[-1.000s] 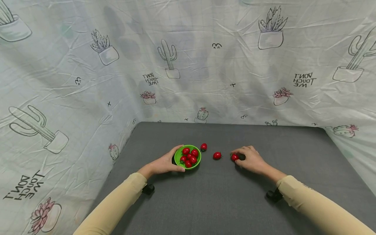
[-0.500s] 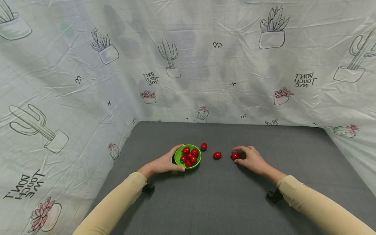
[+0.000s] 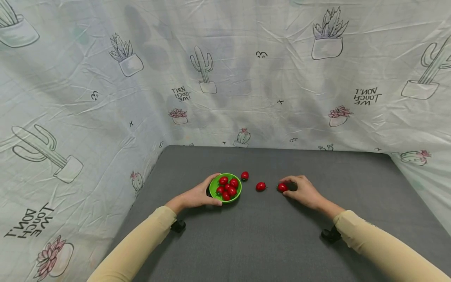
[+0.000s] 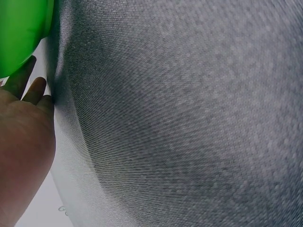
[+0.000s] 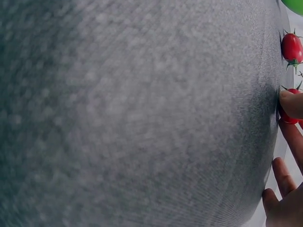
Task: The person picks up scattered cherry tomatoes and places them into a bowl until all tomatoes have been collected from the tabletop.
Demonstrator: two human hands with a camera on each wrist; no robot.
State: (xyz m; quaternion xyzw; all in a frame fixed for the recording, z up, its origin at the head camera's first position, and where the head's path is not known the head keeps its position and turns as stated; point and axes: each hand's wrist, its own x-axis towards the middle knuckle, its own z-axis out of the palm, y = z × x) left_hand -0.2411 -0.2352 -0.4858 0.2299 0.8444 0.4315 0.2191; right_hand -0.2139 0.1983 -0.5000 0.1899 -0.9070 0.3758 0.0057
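A small green bowl [image 3: 240, 190] holding several red cherry tomatoes [image 3: 232, 191] stands on the grey table. My left hand [image 3: 196, 196] grips it from the left, thumb at the near rim and fingers round the far side; the left wrist view shows fingers against the bowl's outer wall [image 4: 19, 33]. To the right, my right hand [image 3: 305, 193] pinches a cherry tomato [image 3: 282, 188] at table level. In the right wrist view, the thumb [image 5: 291, 103] covers part of that tomato. Two loose cherry tomatoes, one close to the bowl [image 3: 244, 176] and one midway [image 3: 260, 187], lie between the hands.
The grey cloth-covered table [image 3: 246, 243] spreads out in front of me. A white curtain [image 3: 229, 70] printed with potted cacti hangs behind it and along both sides. Dark wrist cameras [image 3: 330, 235] sit under the sleeves.
My right thumb and fingers spread slightly, then drew in again around the tomato, which shifted very little. The left hand and bowl have stayed in place.
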